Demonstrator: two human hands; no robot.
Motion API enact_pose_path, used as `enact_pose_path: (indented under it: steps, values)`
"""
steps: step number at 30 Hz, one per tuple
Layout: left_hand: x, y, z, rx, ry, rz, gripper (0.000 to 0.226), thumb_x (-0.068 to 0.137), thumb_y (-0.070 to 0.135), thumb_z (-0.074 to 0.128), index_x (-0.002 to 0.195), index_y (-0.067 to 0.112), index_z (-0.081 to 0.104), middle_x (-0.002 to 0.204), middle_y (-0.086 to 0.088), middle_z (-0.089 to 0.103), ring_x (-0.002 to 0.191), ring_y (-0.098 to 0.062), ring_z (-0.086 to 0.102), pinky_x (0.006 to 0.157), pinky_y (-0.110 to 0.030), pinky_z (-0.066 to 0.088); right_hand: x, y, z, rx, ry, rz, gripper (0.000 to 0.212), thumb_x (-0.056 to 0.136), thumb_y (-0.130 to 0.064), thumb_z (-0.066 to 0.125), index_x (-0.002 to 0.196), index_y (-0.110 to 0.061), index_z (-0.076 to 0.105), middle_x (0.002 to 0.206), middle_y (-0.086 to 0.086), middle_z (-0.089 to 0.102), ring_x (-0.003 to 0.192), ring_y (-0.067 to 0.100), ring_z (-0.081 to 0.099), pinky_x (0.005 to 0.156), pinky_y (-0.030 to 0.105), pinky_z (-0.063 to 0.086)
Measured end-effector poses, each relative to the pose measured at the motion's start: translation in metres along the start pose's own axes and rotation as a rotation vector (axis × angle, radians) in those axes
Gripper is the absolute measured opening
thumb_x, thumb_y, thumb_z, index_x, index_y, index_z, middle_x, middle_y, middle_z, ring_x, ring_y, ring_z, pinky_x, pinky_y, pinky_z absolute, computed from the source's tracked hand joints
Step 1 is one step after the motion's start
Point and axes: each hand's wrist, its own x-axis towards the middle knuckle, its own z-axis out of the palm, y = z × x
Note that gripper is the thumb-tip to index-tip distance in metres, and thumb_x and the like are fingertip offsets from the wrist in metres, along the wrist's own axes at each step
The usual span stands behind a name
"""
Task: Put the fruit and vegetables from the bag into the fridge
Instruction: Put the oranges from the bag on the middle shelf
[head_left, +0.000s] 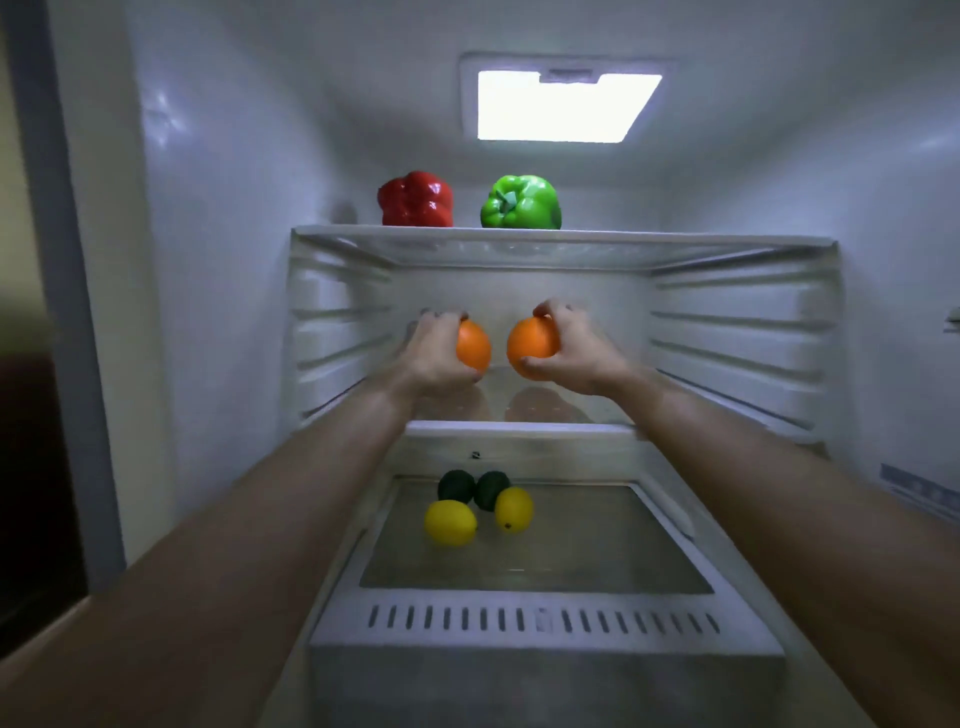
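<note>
Both my arms reach into the open fridge. My left hand (434, 356) grips one orange (475, 347) and my right hand (574, 353) grips another orange (530, 343), side by side just above the middle glass shelf (519, 427). On the top shelf (571, 236) stand a red bell pepper (415, 200) and a green bell pepper (521, 203). Lower down, on the glass cover (571, 545), lie two lemons (450, 522) (513, 510) with two dark green avocados (456, 486) (491, 488) behind them. The bag is out of sight.
White ribbed side walls (737, 343) close in the middle compartment. A lit lamp panel (566, 106) is in the ceiling. A vented drawer front (540, 621) lies below the glass cover. The fridge's left edge (57, 312) borders a dark room.
</note>
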Motion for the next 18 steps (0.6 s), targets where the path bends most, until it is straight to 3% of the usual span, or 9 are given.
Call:
enact_pose_path:
  steps: [9, 18]
  values:
    - [0.0100, -0.0054, 0.0048, -0.041, -0.001, -0.021, 0.086, 0.066, 0.033, 0.081, 0.140, 0.015, 0.041, 0.137, -0.016, 0.047, 0.125, -0.032, 0.046, 0.103, -0.038, 0.042, 0.0082, 0.0090, 0.0036, 0.020, -0.041, 0.026, 0.073, 0.077, -0.034, 0.074, 0.138, -0.016, 0.039, 0.130, 0.016, 0.043, 0.121, 0.033, 0.045, 0.102, 0.045, 0.043]
    - [0.0072, -0.0058, 0.0040, -0.007, -0.036, -0.011, 0.094, 0.070, 0.033, 0.080, 0.147, 0.019, 0.028, 0.143, -0.015, 0.038, 0.131, -0.034, 0.039, 0.105, -0.046, 0.040, 0.0035, 0.0065, 0.0046, 0.025, -0.055, 0.038, 0.076, 0.081, -0.037, 0.072, 0.142, -0.021, 0.031, 0.139, 0.011, 0.037, 0.126, 0.031, 0.042, 0.101, 0.047, 0.045]
